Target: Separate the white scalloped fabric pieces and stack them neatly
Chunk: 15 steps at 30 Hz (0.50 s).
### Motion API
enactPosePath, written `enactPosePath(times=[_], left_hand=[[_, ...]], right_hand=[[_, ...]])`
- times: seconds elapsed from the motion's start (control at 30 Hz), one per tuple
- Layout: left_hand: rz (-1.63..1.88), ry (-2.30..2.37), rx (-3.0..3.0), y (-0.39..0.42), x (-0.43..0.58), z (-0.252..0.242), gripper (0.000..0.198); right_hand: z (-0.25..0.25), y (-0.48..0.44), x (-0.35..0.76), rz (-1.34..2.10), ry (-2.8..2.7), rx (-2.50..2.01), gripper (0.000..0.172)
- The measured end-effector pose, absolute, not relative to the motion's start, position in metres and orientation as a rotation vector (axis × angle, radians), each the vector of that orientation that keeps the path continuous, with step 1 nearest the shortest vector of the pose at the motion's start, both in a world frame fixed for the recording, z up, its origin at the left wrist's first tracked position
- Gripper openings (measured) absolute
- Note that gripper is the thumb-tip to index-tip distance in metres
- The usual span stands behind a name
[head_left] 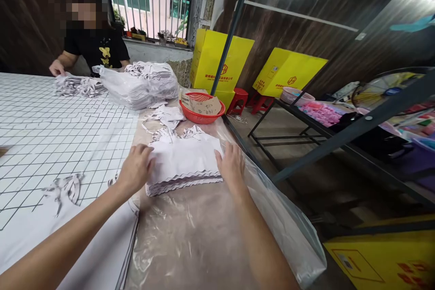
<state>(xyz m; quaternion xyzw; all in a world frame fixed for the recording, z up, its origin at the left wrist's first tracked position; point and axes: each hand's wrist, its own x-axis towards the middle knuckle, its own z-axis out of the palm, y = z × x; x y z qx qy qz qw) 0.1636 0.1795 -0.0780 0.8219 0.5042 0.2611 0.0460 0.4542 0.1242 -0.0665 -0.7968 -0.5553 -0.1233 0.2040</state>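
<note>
In front of me lies a stack of folded white camisoles (pixel 185 156) with wavy hems facing me and thin straps at the far end. At its left edge is my left hand (pixel 138 165), fingers slightly bent and touching the cloth. My right hand (pixel 231 163) rests against the right edge, its thumb apart from the outstretched fingers. Neither hand closes around the stack. More white straps and cloth (pixel 166 115) lie just beyond it. To the left, another pile of larger white garments (pixel 98 240) is partly covered by my left forearm.
Clear plastic sheeting (pixel 190 240) covers this part of the table. Beyond are a red basket (pixel 200 115) holding cardboard and a bagged garment pile (pixel 142 84). A co-worker (pixel 93 50) handles another pile at the far left. A metal post (pixel 231 27) and yellow boxes (pixel 220 59) stand behind.
</note>
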Motion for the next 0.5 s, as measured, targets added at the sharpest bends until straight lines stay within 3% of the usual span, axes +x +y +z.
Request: enactPosePath(times=[0.1, 0.2, 0.33, 0.5], left_hand=[[0.804, 1.370, 2.721, 0.194, 0.197, -0.085, 0.045], [0.614, 1.341, 2.795, 0.217, 0.228, -0.088, 0.048], [0.423, 1.315, 2.781, 0.241, 0.245, -0.092, 0.052], [0.468, 1.250, 2.740, 0.247, 0.242, -0.097, 0.056]], right_hand=[[-0.058, 0.155, 0.436, -0.369, -1.878, -1.979, 0.047], [-0.054, 0.192, 0.435, -0.163, -2.067, -1.932, 0.046], [-0.065, 0.222, 0.459, 0.296, -1.886, -2.221, 0.052], [-0.085, 0.237, 0.483, 0.442, -1.744, -2.311, 0.066]])
